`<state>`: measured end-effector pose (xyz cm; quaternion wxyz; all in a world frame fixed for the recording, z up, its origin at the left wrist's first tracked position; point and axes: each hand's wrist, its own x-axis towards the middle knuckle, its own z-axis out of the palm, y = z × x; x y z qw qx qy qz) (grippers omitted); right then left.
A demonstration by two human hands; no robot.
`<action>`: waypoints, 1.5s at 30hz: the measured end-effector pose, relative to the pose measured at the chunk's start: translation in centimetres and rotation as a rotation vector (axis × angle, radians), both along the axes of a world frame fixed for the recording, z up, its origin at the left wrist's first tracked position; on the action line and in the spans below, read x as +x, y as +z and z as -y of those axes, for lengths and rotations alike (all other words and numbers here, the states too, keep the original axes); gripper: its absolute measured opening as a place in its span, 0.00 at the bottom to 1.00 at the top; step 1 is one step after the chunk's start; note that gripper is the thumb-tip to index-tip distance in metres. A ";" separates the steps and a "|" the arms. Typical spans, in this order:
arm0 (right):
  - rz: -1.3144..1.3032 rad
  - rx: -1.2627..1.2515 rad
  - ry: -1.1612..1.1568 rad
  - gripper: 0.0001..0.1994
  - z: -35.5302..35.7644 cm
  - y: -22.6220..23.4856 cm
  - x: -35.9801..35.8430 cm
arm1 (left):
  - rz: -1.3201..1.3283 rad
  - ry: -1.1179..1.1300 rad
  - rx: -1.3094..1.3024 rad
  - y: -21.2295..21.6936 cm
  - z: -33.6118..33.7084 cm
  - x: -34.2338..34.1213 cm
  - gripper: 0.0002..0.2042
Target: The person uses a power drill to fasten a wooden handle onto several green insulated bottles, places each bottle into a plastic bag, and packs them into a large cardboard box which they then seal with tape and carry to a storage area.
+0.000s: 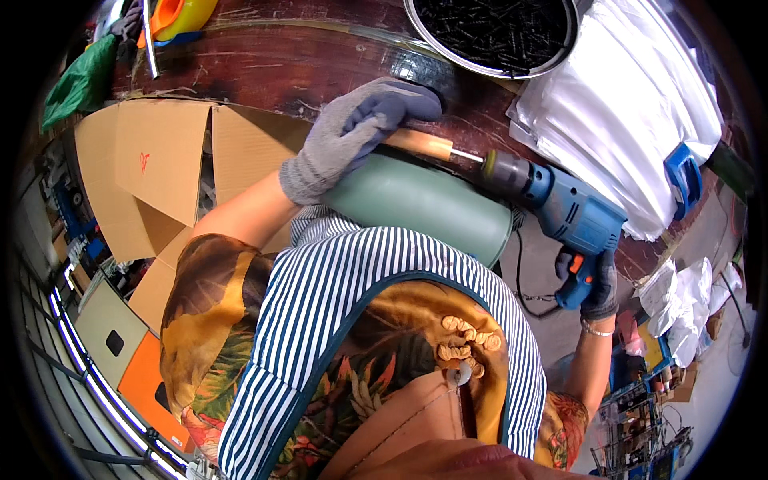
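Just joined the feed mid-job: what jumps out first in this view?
The blue power drill right of centre, gripped by the gloved right hand, its bit driven into a wooden handle that the grey-gloved left hand holds over a pale green cylinder. Behind, at the top, sits a round metal pan of dark screws, with white plastic bags to its right.

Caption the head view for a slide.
Grey-gloved left hand steadies a wooden handle while the right hand grips a blue electric drill.
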<state>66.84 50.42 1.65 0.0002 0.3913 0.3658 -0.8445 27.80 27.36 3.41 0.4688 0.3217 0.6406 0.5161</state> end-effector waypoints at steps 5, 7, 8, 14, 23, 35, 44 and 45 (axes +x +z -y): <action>0.082 0.329 0.098 0.26 -1.5 -2.3 0.8 | -1.171 -0.175 -0.055 0.0 -0.8 1.9 0.25; -0.030 0.320 0.007 0.23 -2.1 -3.2 1.8 | -1.251 -0.318 -0.085 -0.7 0.7 3.4 0.31; 0.058 0.427 -0.065 0.22 -2.7 -4.0 3.2 | -1.246 -0.303 -0.093 -0.6 1.2 3.8 0.28; 0.359 0.936 -0.166 0.25 -11.7 -4.6 9.1 | -1.044 -0.345 -0.328 0.9 1.6 2.8 0.17; 0.728 2.083 -0.155 0.24 -14.4 -3.2 3.2 | -1.591 -1.277 -0.065 1.0 -9.5 8.3 0.09; 0.309 1.401 0.183 0.16 -15.7 -2.6 -18.4 | -1.326 -0.721 0.629 10.5 -10.1 4.6 0.25; -0.227 0.696 -0.361 0.11 -12.1 -0.6 -20.5 | -0.531 -0.588 0.028 1.5 -26.8 -0.6 0.23; -0.213 0.710 -0.465 0.11 -11.6 0.0 -21.2 | -0.512 -0.543 0.061 0.2 -27.3 -0.4 0.22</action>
